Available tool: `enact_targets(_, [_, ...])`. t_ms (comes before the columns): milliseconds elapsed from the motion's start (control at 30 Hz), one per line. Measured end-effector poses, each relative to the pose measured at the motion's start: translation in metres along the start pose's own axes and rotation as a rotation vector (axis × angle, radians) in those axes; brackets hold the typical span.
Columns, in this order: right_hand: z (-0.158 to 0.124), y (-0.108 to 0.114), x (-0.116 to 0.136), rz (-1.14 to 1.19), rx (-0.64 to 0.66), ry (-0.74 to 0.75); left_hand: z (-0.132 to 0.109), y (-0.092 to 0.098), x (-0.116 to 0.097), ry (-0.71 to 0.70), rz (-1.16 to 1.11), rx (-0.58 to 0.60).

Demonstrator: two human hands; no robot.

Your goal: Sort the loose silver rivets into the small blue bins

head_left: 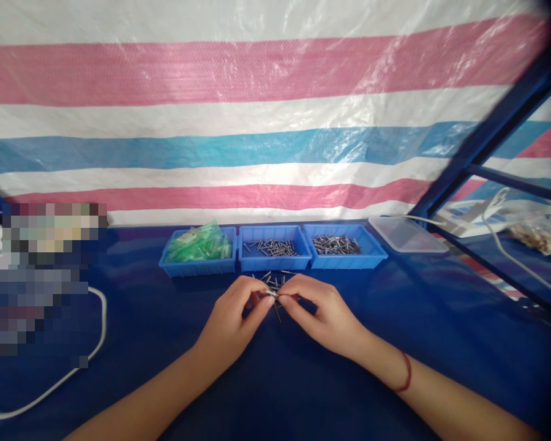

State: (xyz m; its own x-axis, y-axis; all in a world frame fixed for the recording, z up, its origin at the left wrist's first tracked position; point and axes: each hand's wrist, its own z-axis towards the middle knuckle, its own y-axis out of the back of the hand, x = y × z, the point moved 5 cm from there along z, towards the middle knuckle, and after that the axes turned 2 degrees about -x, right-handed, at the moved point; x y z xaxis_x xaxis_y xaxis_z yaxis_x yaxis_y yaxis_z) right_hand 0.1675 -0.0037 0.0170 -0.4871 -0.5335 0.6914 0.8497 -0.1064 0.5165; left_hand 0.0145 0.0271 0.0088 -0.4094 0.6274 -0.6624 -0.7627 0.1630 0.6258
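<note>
My left hand (239, 312) and my right hand (321, 312) meet fingertip to fingertip above the blue tabletop, each closed in a pinch. Between the left thumb and forefinger shows a small silvery metal piece (270, 293), its far end at the right fingertips. Its exact kind is too small to make out, and the fingers cover much of it. Just behind and under the fingertips lies a loose pile of thin metal pins (275, 282), partly hidden by the hands.
Behind the hands stand three blue bins in a row: one with green plastic bags (199, 243), two with metal pins (278, 247) (337, 244). A clear plastic lid (406, 234) lies right of them. A white cable (103, 318) curves at left; a blue metal frame (487, 128) rises at right.
</note>
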Motion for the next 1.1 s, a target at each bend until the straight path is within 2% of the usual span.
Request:
enact_targets(67, [0.000,0.009,-0.005,-0.048,-0.083,0.002,-0.001,-0.002,0.000,-0.001,0.033,0.033])
enact_targets(233, [0.004,0.052,-0.034,-0.324,-0.435,-0.073,-0.003,-0.013,-0.005,-0.128,0.215,0.208])
enact_targets(333, [0.008,0.069,-0.052,-0.590,-0.483,-0.166,-0.007,-0.020,-0.005,-0.178,0.332,0.287])
enact_targets(433, [0.010,0.073,-0.060,-0.762,-0.445,-0.248,-0.008,-0.022,-0.006,-0.205,0.386,0.325])
enact_targets(500, [0.009,0.071,-0.058,-0.782,-0.437,-0.247,-0.008,-0.021,-0.006,-0.213,0.400,0.325])
enact_targets(767, [0.007,0.046,-0.029,-0.584,-0.331,-0.032,-0.003,-0.018,0.001,-0.184,0.413,0.319])
enact_targets(833, [0.006,0.036,-0.022,-0.510,-0.259,0.034,-0.003,-0.018,0.003,-0.182,0.428,0.306])
enact_targets(933, [0.003,0.017,-0.012,-0.429,-0.069,0.124,-0.003,-0.018,0.004,-0.209,0.464,0.281])
enact_targets(1033, [-0.001,-0.002,-0.008,-0.423,0.143,0.167,-0.004,-0.019,0.004,-0.254,0.532,0.255])
enact_targets(1100, [-0.003,-0.010,-0.007,-0.441,0.226,0.174,-0.005,-0.019,0.004,-0.271,0.560,0.231])
